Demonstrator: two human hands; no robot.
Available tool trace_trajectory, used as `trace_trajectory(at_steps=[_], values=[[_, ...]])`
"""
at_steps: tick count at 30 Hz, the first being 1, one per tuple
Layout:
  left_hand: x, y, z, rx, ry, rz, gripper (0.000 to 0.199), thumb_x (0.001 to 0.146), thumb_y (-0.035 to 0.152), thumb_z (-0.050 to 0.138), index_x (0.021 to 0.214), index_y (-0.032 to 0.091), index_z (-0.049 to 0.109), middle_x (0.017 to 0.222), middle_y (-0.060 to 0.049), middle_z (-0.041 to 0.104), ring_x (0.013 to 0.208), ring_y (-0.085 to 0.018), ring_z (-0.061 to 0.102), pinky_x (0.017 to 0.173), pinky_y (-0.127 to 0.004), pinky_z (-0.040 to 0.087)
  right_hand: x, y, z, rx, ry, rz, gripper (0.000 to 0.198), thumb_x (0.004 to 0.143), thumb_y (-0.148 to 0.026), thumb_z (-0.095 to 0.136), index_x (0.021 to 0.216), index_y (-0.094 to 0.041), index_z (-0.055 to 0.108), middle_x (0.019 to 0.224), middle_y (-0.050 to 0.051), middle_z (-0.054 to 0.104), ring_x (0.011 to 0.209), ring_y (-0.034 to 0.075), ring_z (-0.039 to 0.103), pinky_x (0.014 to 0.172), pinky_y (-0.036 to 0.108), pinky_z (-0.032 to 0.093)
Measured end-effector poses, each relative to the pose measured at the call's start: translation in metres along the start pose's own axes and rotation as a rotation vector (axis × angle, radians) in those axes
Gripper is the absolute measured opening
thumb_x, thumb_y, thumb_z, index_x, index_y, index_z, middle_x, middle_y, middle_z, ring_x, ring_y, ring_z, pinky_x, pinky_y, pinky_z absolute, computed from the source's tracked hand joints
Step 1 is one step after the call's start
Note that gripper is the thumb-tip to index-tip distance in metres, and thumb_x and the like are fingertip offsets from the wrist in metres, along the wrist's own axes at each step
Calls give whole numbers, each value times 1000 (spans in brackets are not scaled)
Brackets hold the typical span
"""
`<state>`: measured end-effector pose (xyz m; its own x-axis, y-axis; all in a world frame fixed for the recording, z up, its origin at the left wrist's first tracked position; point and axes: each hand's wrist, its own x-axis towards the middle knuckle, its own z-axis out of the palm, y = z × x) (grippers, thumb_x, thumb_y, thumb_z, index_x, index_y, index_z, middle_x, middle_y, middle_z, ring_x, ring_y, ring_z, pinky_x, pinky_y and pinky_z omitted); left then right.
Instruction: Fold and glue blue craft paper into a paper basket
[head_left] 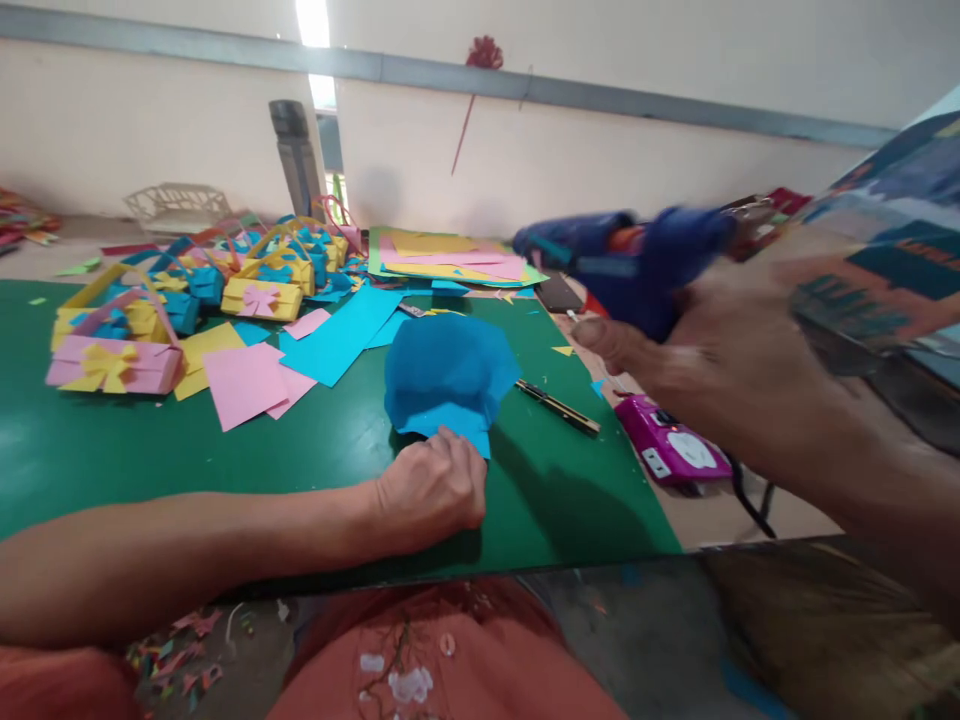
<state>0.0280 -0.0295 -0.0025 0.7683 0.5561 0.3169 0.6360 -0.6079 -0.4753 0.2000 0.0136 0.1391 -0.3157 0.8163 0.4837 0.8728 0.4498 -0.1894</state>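
Here in the head view I see two bare hands: the left hand [433, 492] is clenched on the lower edge of one curved, bright-blue paper piece [450, 365], which sits over the middle of a smooth green tabletop [322, 445]; the right hand [731, 345], blurred, grasps one dark-blue plastic glue gun [637, 265] in the air, apart from the paper and pointing left. Just right of the blue piece lies one slim, gold-and-black box cutter [559, 407], and beyond it one magenta, white-marked power socket block [673, 445]. To the left, two pale-pink paper squares [241, 385] overlap beside one yellow paper sheet [206, 360]. Past them stands a cluster of small folded-paper baskets [161, 365], too crowded to count; two bows show clearly in front, one yellow, one pink. One tall grey bottle [296, 165] stands behind.
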Motion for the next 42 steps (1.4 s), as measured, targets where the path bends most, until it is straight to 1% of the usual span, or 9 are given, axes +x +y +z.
trace_trajectory(at_steps=[4, 7, 11, 16, 20, 25, 29, 33, 42], values=[[-1, -2, -9, -46, -17, -28, 21, 82, 4, 36, 91, 4, 55, 69, -12, 60, 54, -19, 58, 38, -22, 37, -12, 26, 36, -113, -142, 166, 47, 81, -31, 50, 123, -13, 45, 100, 13, 63, 85, 26, 59, 70, 35, 45], [3, -12, -20, -150, -90, -40, 20, 81, 3, 36, 82, 9, 56, 63, -7, 57, 54, -20, 58, 38, -24, 39, -16, 40, 63, -357, -245, 146, 48, 82, -24, 48, 128, -12, 39, 113, 16, 59, 97, 29, 56, 73, 36, 43], [15, -32, -25, -282, -280, -97, 18, 77, 1, 40, 80, 12, 55, 68, -6, 61, 60, -22, 63, 42, -25, 43, -12, 54, 84, -525, -240, 80, 40, 82, -21, 49, 120, -10, 47, 104, 18, 61, 97, 29, 53, 71, 34, 38], [24, -44, -14, -281, -343, -158, 23, 80, 4, 38, 91, 13, 56, 71, -7, 63, 61, -22, 64, 44, -25, 44, -21, 55, 94, -633, -195, -52, 34, 82, -24, 48, 112, -7, 52, 91, 18, 63, 81, 29, 56, 69, 35, 30], [26, -43, -7, -270, -364, -173, 23, 83, 7, 39, 96, 14, 56, 74, -7, 63, 63, -22, 65, 46, -25, 46, -42, 41, 83, -549, -136, -195, 22, 85, -27, 46, 92, -10, 60, 80, 12, 65, 75, 24, 56, 72, 35, 29], [24, -39, -5, -234, -337, -166, 30, 84, 8, 40, 111, 14, 52, 94, -9, 64, 69, -19, 65, 47, -23, 48, -70, 25, 74, -279, -90, -402, 27, 88, -28, 46, 70, -15, 61, 60, 4, 60, 58, 16, 52, 59, 29, 29], [21, -35, -4, -170, -294, -136, 30, 86, 12, 42, 114, 13, 50, 113, -13, 58, 76, -18, 64, 51, -23, 50, -85, 18, 83, -156, -117, -580, 25, 90, -25, 42, 85, -15, 65, 59, 1, 58, 54, 14, 51, 56, 28, 30], [15, -32, -4, -145, -254, -103, 31, 86, 13, 40, 116, 11, 48, 118, -15, 55, 80, -20, 64, 49, -24, 51, -85, 19, 93, -183, -166, -575, 29, 91, -23, 39, 106, -14, 62, 58, 1, 58, 52, 14, 51, 53, 29, 30], [17, -40, 4, -173, -327, -247, 42, 85, 9, 37, 127, 14, 38, 105, -11, 57, 70, -18, 64, 46, -24, 49, -80, 25, 103, -117, -138, -675, 28, 91, -21, 38, 88, -16, 66, 58, 1, 57, 54, 13, 50, 54, 29, 29]])
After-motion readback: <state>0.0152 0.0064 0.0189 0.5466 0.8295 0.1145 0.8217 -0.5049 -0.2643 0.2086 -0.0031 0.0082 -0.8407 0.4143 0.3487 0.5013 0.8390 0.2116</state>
